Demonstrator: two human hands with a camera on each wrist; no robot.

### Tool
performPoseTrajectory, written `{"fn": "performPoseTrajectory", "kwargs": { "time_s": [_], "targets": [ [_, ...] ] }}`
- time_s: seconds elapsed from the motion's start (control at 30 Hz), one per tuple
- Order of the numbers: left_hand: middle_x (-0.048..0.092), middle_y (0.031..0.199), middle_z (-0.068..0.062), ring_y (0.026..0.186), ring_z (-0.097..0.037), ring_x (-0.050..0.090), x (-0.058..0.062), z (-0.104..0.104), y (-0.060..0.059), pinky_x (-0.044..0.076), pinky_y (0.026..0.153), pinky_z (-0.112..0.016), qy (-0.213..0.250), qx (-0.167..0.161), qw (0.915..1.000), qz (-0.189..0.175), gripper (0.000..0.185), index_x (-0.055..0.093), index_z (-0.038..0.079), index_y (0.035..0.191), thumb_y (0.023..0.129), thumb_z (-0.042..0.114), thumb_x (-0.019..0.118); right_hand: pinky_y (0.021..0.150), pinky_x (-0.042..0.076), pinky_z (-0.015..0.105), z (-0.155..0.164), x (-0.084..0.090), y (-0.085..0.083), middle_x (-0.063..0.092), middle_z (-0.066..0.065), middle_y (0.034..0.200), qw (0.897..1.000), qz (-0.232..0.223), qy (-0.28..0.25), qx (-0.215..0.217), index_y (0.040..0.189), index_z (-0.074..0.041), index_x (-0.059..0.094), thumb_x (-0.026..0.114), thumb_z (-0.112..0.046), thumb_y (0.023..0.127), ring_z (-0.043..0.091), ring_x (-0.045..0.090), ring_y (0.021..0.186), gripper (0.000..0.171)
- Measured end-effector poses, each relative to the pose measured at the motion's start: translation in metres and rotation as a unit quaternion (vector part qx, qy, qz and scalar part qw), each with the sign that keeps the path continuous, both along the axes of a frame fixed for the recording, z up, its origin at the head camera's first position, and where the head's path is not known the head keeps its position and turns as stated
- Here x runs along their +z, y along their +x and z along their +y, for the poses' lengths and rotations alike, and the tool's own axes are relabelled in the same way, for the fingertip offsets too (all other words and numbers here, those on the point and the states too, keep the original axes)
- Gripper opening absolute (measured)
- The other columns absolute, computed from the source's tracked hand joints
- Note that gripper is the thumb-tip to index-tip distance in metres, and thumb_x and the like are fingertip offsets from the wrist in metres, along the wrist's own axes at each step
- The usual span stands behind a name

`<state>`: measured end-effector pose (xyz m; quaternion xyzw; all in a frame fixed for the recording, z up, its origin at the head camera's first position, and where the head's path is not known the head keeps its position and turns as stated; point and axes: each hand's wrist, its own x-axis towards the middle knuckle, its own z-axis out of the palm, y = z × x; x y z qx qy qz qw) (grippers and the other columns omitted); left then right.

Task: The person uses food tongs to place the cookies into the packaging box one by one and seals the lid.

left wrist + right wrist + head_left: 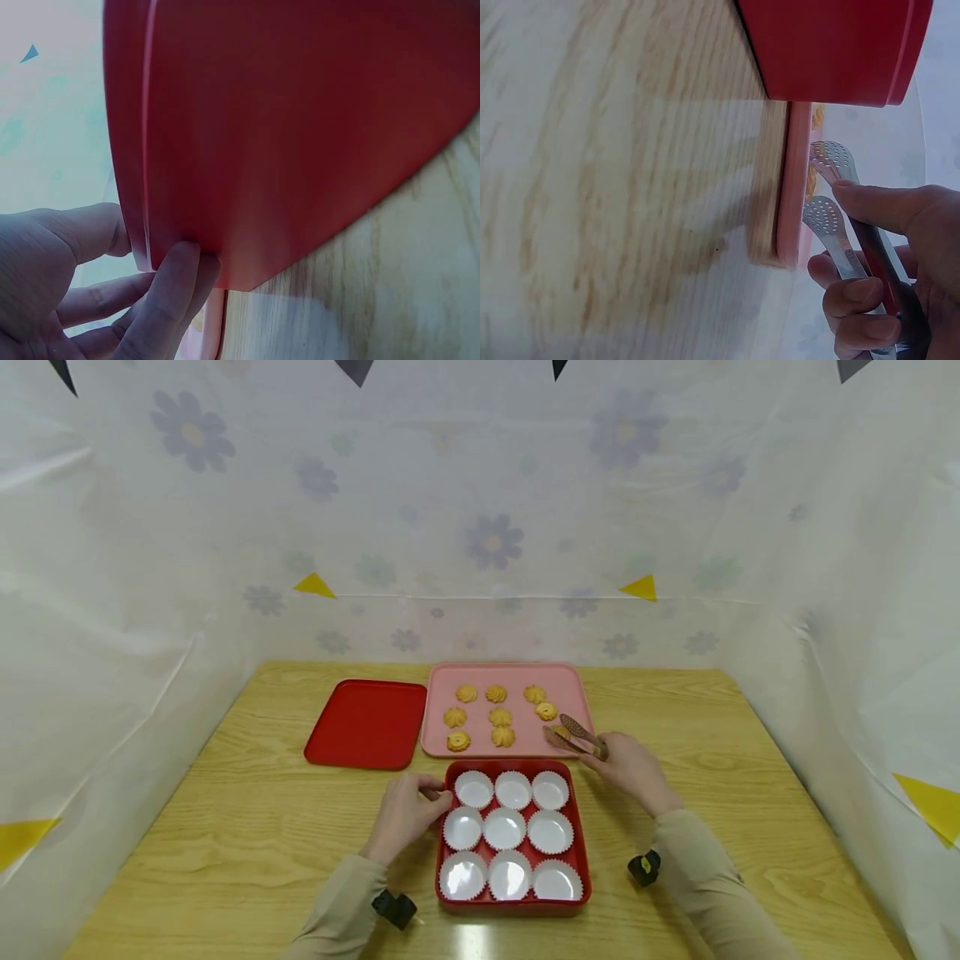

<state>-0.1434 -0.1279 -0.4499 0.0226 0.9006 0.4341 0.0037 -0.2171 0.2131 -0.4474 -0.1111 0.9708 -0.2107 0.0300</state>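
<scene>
My right hand [632, 770] grips a pair of metal tongs [830, 154] with perforated heads. In the head view the tong heads stand apart on either side of a golden cookie [560, 732] near the pink tray's front right corner. My left hand [408, 814] pinches the left wall of a red square box [582, 827] near its far corner, thumb at the rim and fingertips against the outer side [285, 135]. Inside the box sit white fluted paper cups [505, 829] in three rows of three, with nothing in them.
The pink tray [517, 675] behind the box carries several golden piped cookies [501, 717], spaced apart. A flat red lid [367, 724] lies left of the tray. All rest on a wooden table [262, 827] with pale flowered sheeting [420, 485] around its back and sides.
</scene>
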Motion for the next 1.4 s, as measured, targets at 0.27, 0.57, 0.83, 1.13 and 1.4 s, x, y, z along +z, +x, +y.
{"fn": "performPoseTrajectory", "kwargs": {
  "time_s": [0.27, 0.57, 0.83, 1.13, 1.4],
  "targets": [
    [0.075, 0.082, -0.008, 0.07, -0.011, 0.06, 0.0, 0.0, 0.0, 0.049, 0.062, -0.025, 0.0, -0.002, 1.0, 0.006, 0.018, 0.078, 0.001, 0.096, 0.082, 0.012, 0.074, 0.05, 0.033, 0.028, 0.0, -0.003, 0.0, 0.049, 0.003, 0.067, 1.0, 0.004, 0.01, -0.003, 0.076, -0.008, 0.055, 0.068, -0.028, 0.094, 0.015, 0.043, 0.057, 0.03],
    [0.075, 0.083, -0.008, 0.069, -0.011, 0.06, -0.001, -0.001, 0.001, 0.048, 0.061, -0.025, -0.002, -0.002, 1.0, 0.007, 0.019, 0.078, 0.001, 0.097, 0.083, 0.013, 0.074, 0.05, 0.033, 0.028, -0.001, -0.004, 0.001, 0.051, 0.004, 0.07, 1.0, 0.01, 0.015, -0.002, 0.077, -0.008, 0.056, 0.068, -0.027, 0.094, 0.015, 0.043, 0.058, 0.028],
    [0.075, 0.083, -0.008, 0.069, -0.011, 0.06, -0.001, -0.001, 0.001, 0.048, 0.06, -0.025, 0.001, -0.003, 1.0, 0.008, 0.018, 0.078, 0.001, 0.096, 0.083, 0.012, 0.075, 0.051, 0.033, 0.028, -0.001, -0.003, 0.003, 0.052, 0.005, 0.07, 1.0, 0.023, 0.016, 0.0, 0.076, -0.008, 0.057, 0.068, -0.026, 0.094, 0.016, 0.044, 0.059, 0.028],
    [0.075, 0.082, -0.006, 0.071, -0.011, 0.06, -0.002, 0.0, 0.0, 0.049, 0.062, -0.024, 0.0, 0.003, 1.0, 0.004, 0.016, 0.078, 0.002, 0.096, 0.083, 0.012, 0.074, 0.052, 0.035, 0.029, -0.004, 0.004, 0.006, 0.056, 0.008, 0.076, 0.999, 0.033, 0.013, -0.003, 0.085, -0.005, 0.063, 0.067, -0.028, 0.095, 0.018, 0.047, 0.063, 0.025],
    [0.074, 0.08, -0.006, 0.071, -0.011, 0.06, -0.002, 0.0, 0.001, 0.048, 0.062, -0.024, 0.0, -0.001, 1.0, 0.008, 0.017, 0.078, 0.002, 0.096, 0.083, 0.012, 0.074, 0.053, 0.035, 0.029, -0.009, 0.012, 0.008, 0.061, 0.01, 0.083, 0.999, 0.05, 0.006, -0.006, 0.104, -0.001, 0.069, 0.069, -0.029, 0.094, 0.018, 0.047, 0.064, 0.029]
  ]
}}
